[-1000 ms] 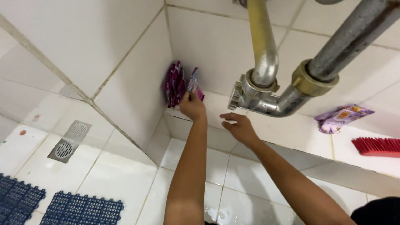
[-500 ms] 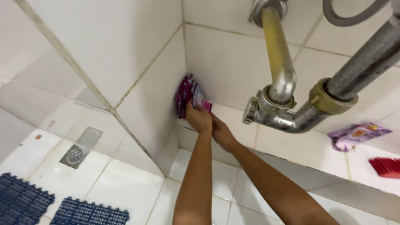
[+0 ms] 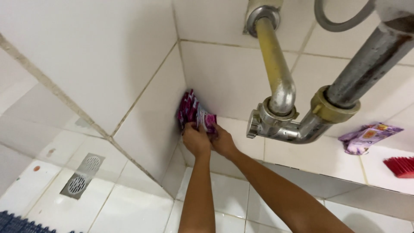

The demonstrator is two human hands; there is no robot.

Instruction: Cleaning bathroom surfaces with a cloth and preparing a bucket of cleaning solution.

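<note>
Sachets (image 3: 195, 111) in corner, pipes (image 3: 297, 116) right, floor drain (image 3: 82, 174) left below

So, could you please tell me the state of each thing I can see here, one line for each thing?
left hand: closed on the sachets
right hand: touching the sachets from the right side
purple sachets: bunched, pressed into the tiled corner
drain pipe: joined to the trap, yellowed
brass nut: screwed on the pipe
purple packet: lying crumpled on the ledge
floor drain: grate in place
red brush: lying on the ledge, partly out of view
</note>
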